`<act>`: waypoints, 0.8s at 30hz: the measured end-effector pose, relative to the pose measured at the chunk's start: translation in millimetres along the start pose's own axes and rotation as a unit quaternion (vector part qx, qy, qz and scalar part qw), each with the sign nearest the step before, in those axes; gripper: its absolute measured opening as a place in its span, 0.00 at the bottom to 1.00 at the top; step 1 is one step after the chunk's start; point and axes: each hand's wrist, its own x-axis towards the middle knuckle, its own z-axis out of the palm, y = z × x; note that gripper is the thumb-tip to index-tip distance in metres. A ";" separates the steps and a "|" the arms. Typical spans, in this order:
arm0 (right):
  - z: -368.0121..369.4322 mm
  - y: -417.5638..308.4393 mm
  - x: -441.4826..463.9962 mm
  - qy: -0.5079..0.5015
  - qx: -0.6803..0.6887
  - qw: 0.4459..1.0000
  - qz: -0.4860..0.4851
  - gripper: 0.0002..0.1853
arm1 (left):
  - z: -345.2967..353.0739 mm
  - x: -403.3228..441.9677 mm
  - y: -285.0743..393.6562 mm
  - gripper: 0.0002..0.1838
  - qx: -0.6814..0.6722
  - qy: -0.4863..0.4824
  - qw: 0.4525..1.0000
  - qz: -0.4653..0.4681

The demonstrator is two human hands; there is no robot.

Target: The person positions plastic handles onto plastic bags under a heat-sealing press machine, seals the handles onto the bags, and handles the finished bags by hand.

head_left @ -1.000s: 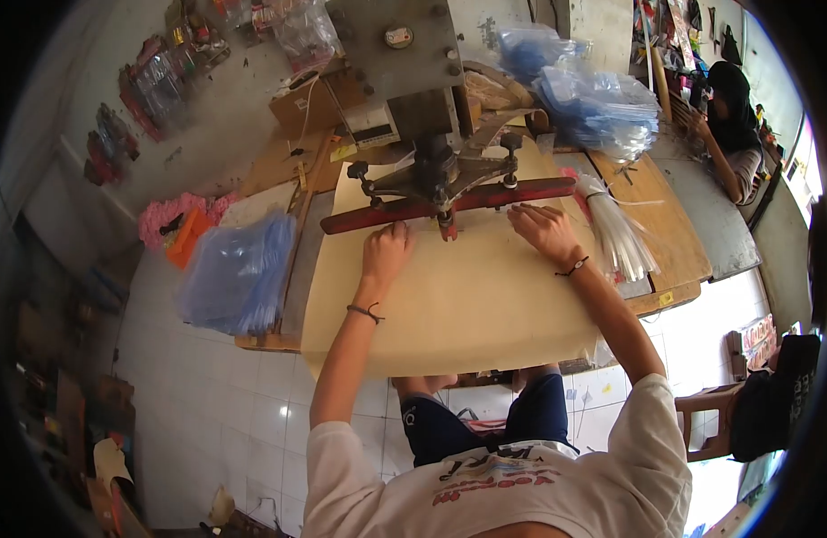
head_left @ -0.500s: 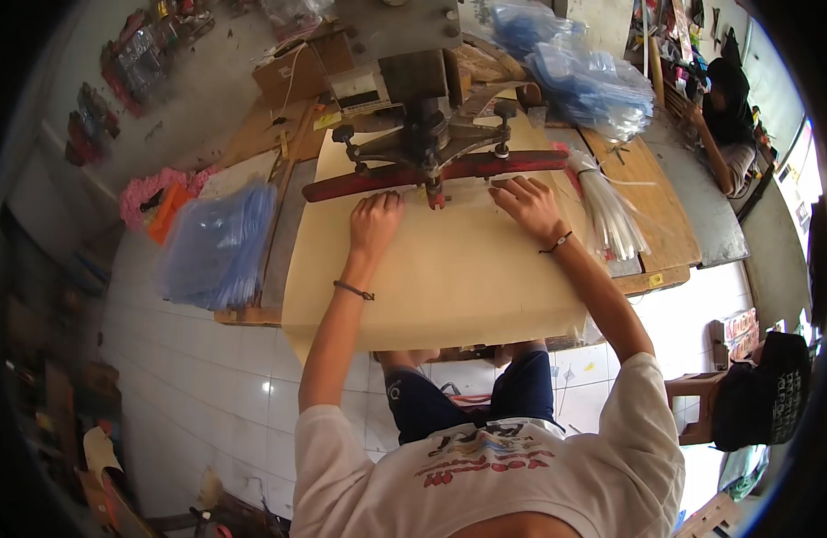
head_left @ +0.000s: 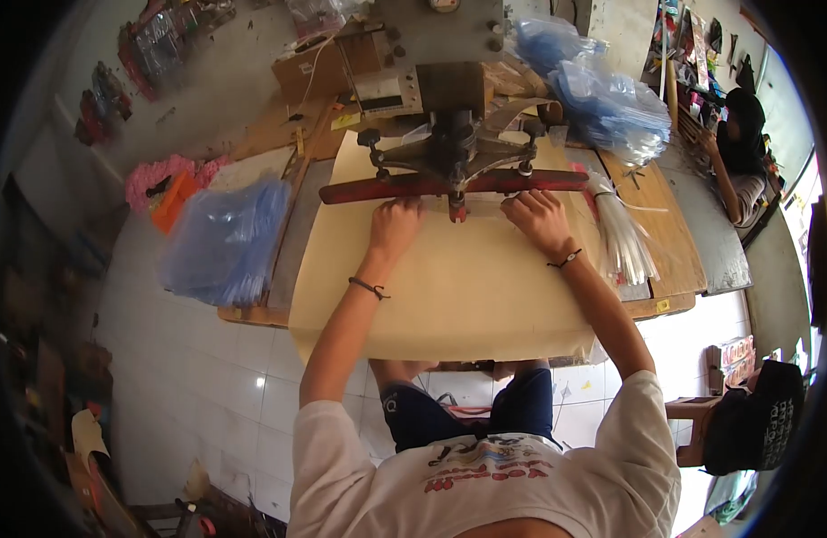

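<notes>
A large cream sheet [head_left: 458, 287] covers the middle of the worktable. Across its far part runs the red bar [head_left: 387, 188] of a dark metal press [head_left: 454, 148]. My left hand [head_left: 396, 226] rests just in front of the bar, left of centre, its fingers curled down. Right of centre, my right hand [head_left: 539, 220] lies at the bar's front edge with its fingers bent together. Some thin clear material seems to lie between the hands under the bar; what my fingertips hold is too small to make out.
Blue plastic sleeves [head_left: 225, 242] lie at the left, beside an orange holder [head_left: 173, 203]. More sleeves [head_left: 611, 103] are piled at the back right. White strips [head_left: 624, 238] lie to the right. Another person [head_left: 741, 152] sits at the far right.
The whole view has shifted with the head. Both hands stay close to the bar; my right hand's fingers look slightly more bunched than before.
</notes>
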 end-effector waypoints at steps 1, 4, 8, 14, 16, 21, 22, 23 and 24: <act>0.2 -1.6 1.9 0.015 0.007 1.000 -0.006 0.04 | -6.2 2.8 2.6 0.11 -0.009 0.006 1.000 0.004; 1.3 0.0 3.9 0.028 0.005 1.000 -0.012 0.04 | -2.2 3.9 3.2 0.11 -0.002 0.005 1.000 0.003; 7.1 2.5 3.6 0.021 -0.020 1.000 -0.009 0.06 | 2.9 1.0 2.4 0.12 0.009 -0.019 1.000 -0.016; 7.4 2.0 0.3 -0.030 -0.022 0.999 -0.012 0.11 | 7.5 0.3 8.5 0.13 0.056 -0.045 0.997 -0.013; 8.4 2.5 -0.2 -0.035 -0.024 0.999 -0.009 0.11 | 5.7 1.4 9.2 0.15 0.057 -0.060 0.997 -0.012; 20.4 7.8 -10.4 -0.046 -0.015 0.999 0.021 0.12 | 8.8 -1.0 10.2 0.17 0.066 -0.078 0.995 -0.010; 21.5 8.3 -11.8 -0.046 -0.009 0.999 0.023 0.12 | 2.0 -0.4 15.8 0.17 0.070 -0.091 0.993 -0.019; 22.1 8.8 -13.7 -0.044 -0.010 0.999 0.025 0.13 | -4.7 0.9 20.3 0.17 0.075 -0.105 0.991 -0.029; 21.5 8.1 -13.9 -0.041 -0.011 0.999 0.026 0.13 | -3.7 0.2 20.0 0.17 0.072 -0.094 0.993 -0.019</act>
